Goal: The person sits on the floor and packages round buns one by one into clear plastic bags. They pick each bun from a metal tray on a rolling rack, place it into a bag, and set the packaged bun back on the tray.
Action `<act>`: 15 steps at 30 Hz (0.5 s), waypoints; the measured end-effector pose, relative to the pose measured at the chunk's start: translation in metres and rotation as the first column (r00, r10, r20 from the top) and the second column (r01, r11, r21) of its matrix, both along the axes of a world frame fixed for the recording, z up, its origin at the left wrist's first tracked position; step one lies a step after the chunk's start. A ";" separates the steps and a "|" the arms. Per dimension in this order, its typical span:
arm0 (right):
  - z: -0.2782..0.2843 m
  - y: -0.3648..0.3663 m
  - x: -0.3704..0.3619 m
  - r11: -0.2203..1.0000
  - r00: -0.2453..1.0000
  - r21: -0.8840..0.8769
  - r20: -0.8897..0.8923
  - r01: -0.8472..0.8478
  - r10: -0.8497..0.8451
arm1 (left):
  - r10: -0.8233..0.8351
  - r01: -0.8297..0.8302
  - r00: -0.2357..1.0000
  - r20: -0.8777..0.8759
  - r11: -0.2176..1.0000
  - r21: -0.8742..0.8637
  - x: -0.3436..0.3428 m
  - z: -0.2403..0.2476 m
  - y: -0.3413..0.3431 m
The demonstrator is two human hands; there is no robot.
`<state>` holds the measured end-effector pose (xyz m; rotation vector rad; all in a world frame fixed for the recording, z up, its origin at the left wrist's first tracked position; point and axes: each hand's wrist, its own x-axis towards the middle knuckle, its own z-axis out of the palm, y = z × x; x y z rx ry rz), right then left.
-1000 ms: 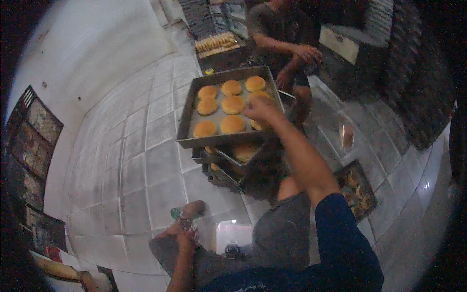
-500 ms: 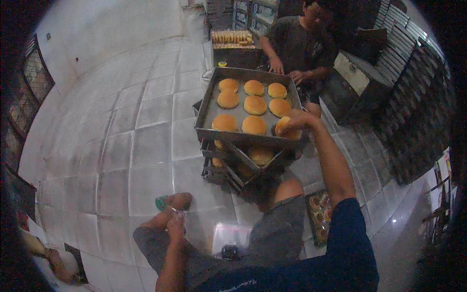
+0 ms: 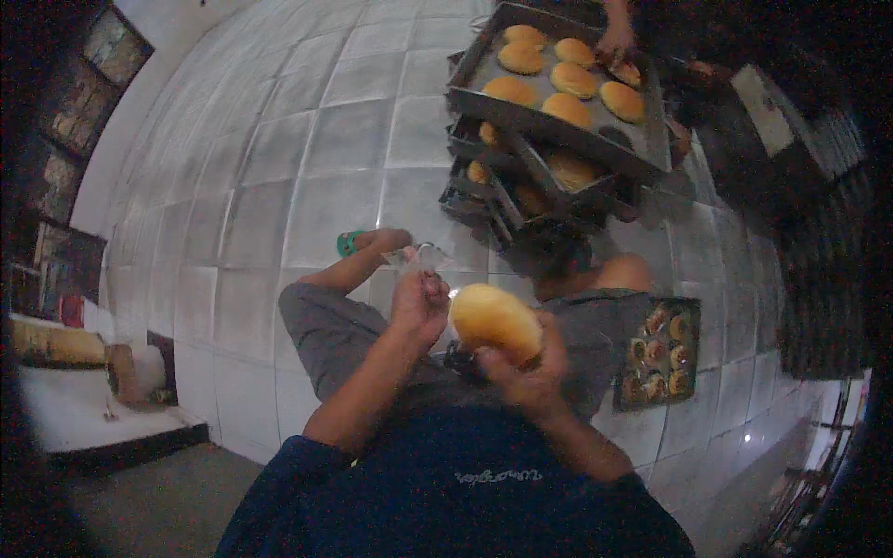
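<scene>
My right hand [image 3: 532, 370] is closed round a round golden bun [image 3: 495, 323], held over my lap. Just left of it, my left hand [image 3: 420, 302] is closed on a clear plastic bag [image 3: 423, 257] that sticks up past the fingers. The bag and the bun are apart. Beyond my knees, a deep metal baking tray [image 3: 558, 132] holds several similar buns [image 3: 569, 110], with a bare spot at its near right corner. Another person's hand [image 3: 617, 42] reaches onto a bun at the tray's far right.
Under the tray stands a crooked stack of trays [image 3: 521, 177] with more buns inside. A dark tray of small topped pastries [image 3: 659, 353] lies on the tiled floor [image 3: 326, 139] right of my knee. At the left is a white ledge [image 3: 93, 409] with a blurred roll-like object.
My right hand has lifted the bun from the tray's near right corner and brought it to my lap. My left hand has risen towards it. The view has tipped down; the other person's hand is now in the tray.
</scene>
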<state>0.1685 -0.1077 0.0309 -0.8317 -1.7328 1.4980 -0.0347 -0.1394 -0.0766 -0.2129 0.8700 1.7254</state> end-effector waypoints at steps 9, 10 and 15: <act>-0.025 0.036 -0.006 0.970 0.935 -0.193 -0.293 0.148 -0.201 | 0.039 -0.101 0.647 -0.762 0.994 -0.035 0.062 0.075 -0.008; 0.003 0.031 -0.003 0.985 0.985 -0.162 -0.155 0.054 -0.080 | 0.112 -0.076 0.775 -0.622 0.994 0.084 0.062 0.067 -0.013; -0.017 0.035 0.019 0.732 0.919 -0.650 -0.384 -0.202 -0.088 | -0.158 0.189 0.626 -0.764 0.981 -0.048 0.069 0.091 -0.023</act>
